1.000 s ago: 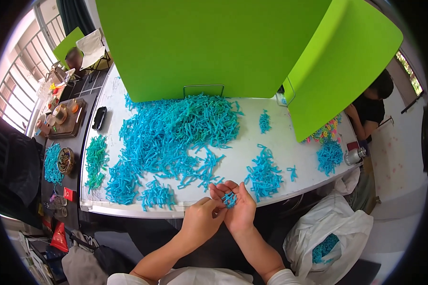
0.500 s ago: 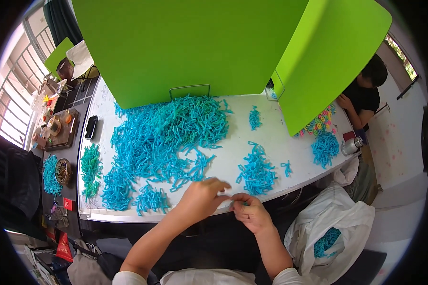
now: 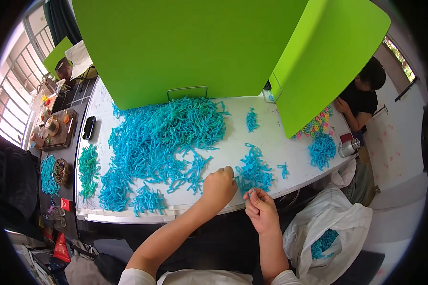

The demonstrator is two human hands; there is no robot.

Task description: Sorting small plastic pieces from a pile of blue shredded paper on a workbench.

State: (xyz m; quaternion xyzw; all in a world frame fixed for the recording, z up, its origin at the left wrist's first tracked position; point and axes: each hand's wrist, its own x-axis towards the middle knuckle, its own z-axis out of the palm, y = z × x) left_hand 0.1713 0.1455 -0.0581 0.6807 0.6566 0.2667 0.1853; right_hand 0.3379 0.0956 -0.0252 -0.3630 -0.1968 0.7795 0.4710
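Observation:
My left hand is closed, its fingertips at the left edge of a pile of small blue plastic pieces. What its fingers hold, if anything, is hidden. My right hand is closed just in front of that pile, thumb and finger pinching a small blue plastic piece. To the left spreads a large heap of similar long, narrow pieces, blue with some green. A smaller blue heap lies by the front edge of the white table.
Tall green panels stand at the back. A white sack holding blue pieces is at the right, below the table. A person sits beyond the right panel, near colourful rings. A black tray lies at left.
My left hand has moved right and up to the blue pile, its fingers now closed. The right hand has shifted slightly right, and the hands have parted.

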